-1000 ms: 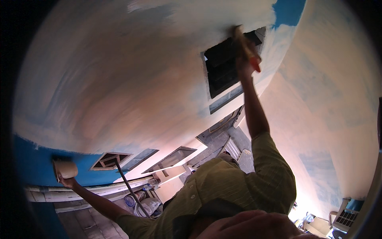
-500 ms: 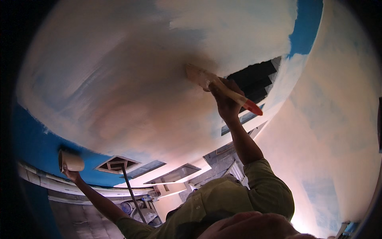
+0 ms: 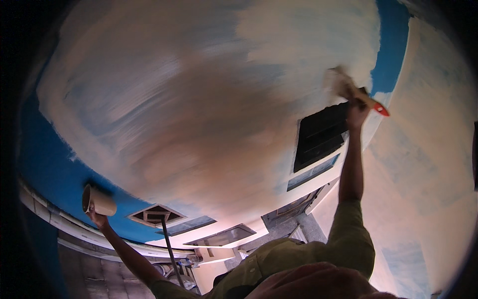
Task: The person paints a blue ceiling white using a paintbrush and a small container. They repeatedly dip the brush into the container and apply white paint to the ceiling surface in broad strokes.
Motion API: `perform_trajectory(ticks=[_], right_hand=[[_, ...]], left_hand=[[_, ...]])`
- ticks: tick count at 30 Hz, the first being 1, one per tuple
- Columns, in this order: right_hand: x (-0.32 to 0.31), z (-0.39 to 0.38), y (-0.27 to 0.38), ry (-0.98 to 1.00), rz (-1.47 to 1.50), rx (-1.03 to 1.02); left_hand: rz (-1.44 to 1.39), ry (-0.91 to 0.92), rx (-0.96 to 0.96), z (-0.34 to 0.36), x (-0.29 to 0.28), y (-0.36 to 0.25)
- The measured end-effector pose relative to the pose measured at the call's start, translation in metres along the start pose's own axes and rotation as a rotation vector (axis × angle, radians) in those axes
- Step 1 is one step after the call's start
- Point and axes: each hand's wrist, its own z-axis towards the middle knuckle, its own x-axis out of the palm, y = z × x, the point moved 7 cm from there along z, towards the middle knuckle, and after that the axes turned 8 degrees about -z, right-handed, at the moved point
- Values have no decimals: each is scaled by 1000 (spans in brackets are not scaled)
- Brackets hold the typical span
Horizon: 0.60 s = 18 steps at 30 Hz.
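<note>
Right hand [image 3: 357,113], fingers wrapped around wide flat paintbrush with red-tipped wooden handle [image 3: 347,88], bristles blurred, above black rectangular opening [image 3: 318,137] near right edge of cream-and-blue painted wall [image 3: 149,119]. Left hand [image 3: 97,219], fingers gripping beige cylindrical tub [image 3: 104,202], by wall's lower-left blue edge.

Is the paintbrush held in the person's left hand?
No, the right hand grips the paintbrush, while the left hand holds a beige container.
</note>
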Motion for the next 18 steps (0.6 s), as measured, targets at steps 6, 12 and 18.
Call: perform_trajectory(ticks=[6,12,18], right_hand=[[-86,67,-44,-212,-114,85],[22,11,128,-124,251,23],[96,-17,226,103,258,-50]], left_hand=[[4,-23,20,-9,16,7],[14,-74,29,-9,6,5],[-7,19,-25,-2,11,0]])
